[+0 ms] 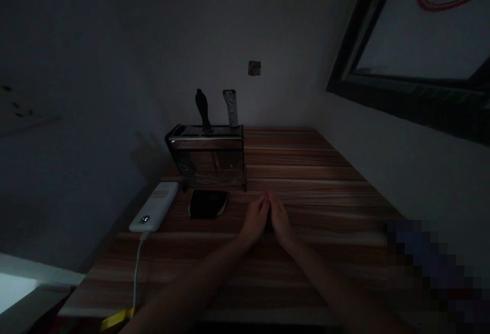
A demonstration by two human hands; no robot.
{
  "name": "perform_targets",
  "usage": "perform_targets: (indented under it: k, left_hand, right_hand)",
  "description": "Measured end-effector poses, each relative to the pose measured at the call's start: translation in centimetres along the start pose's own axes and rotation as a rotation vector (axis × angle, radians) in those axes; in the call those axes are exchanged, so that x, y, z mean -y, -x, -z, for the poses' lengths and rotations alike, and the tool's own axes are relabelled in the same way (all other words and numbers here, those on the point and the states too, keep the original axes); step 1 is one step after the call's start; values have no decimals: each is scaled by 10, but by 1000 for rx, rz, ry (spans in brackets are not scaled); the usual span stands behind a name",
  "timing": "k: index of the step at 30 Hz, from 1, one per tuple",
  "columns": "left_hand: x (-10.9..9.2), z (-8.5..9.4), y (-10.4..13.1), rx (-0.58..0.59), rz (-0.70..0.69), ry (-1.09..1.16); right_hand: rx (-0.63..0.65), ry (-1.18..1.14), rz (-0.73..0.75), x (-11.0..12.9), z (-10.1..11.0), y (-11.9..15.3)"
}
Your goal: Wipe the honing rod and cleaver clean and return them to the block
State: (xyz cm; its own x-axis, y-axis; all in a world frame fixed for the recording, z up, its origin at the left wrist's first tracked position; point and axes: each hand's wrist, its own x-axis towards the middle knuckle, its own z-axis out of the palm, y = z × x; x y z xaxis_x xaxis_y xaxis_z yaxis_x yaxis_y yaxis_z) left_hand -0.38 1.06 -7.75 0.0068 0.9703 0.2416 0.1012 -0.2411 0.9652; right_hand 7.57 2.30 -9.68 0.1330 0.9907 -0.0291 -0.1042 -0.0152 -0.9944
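My left hand [255, 220] and my right hand [281, 222] rest on the striped wooden tabletop [298, 171], their fingertips meeting at the front. The fingers of both look stretched out, and a dark gap shows between the palms. I see no object in either one. Left of my left hand lies a small black item [208, 204] with pale edges, its kind unclear in the dim light. Behind that stands a clear-sided knife block [206, 143] with a black frame, and two handles stick up from its top.
A white power bank [155, 206] with a lit display lies at the left edge, its white cable [136, 273] running down toward a yellow piece [117, 318]. Walls close in behind and on both sides. A dark-framed panel [406, 99] hangs at upper right. The lower right corner is pixelated.
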Motion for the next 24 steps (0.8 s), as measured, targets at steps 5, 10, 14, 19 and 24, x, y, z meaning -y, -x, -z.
perform_targets:
  k: [5, 10, 14, 19, 24]
  left_hand:
    - [-1, 0, 1, 5, -2, -1]
    - [-2, 0, 2, 13, -8, -10]
    - [-4, 0, 4, 20, -13, -15]
    - [-6, 0, 7, 26, -16, -15]
    - [-6, -1, 7, 26, -10, -17]
  right_hand:
    - [-22, 4, -33, 5, 0, 3]
    - [-55, -37, -45, 9, -4, 8]
    - [-53, -59, -65, 11, -4, 12]
    - [-44, -107, -82, 13, -5, 16]
    - [-66, -124, -81, 10, -6, 16]
